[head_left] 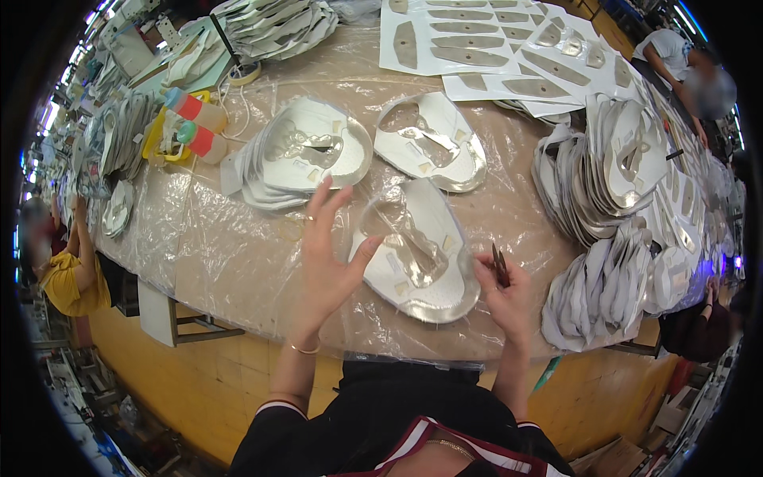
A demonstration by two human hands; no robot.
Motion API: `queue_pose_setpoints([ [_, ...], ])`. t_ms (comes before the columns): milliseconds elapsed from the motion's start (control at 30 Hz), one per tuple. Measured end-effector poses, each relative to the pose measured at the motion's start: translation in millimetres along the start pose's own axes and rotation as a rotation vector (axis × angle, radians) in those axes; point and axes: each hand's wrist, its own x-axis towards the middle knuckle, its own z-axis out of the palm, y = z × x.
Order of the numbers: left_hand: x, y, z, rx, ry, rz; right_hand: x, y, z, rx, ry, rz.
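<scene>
In front of me lies a white and silver shoe upper (457, 270), spread flat with its lining side up. My left hand (330, 246) is at its left edge with fingers spread, holding nothing; the thumb reaches over the upper. Beside the upper's right edge, my right hand (506, 294) is closed round a small dark two-pronged tool (500, 266), tweezers or thread snips; I cannot tell which. Another single upper (433, 143) lies just beyond. To its left rests a stack of overlapping uppers (270, 151), behind my left fingertips.
Tall piles of uppers (636, 159) stand at the right. White sheets with silver pieces (469, 40) cover the far side. At the left are a yellow basket (155, 143), bottles (203, 143) and a tape roll (244, 74). Plastic film covers the table (238, 262). Other people work at both sides.
</scene>
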Motion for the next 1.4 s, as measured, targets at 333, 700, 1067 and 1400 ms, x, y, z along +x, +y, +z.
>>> queue_pose_setpoints([
  [333,30,-14,1,-0.532,-1.138,-0.301,-36,-3,-30,0.279,-0.200,-0.011],
  [700,21,12,13,-0.697,-1.314,-0.309,-21,-26,-60,-0.064,-0.534,-0.175],
  [1067,27,32,19,-0.765,-1.408,-0.141,-24,-34,-37,0.059,-0.663,-0.108],
  [1400,27,31,24,-0.671,-1.365,-0.032,-23,-32,-37,0.077,-0.661,-0.173],
])
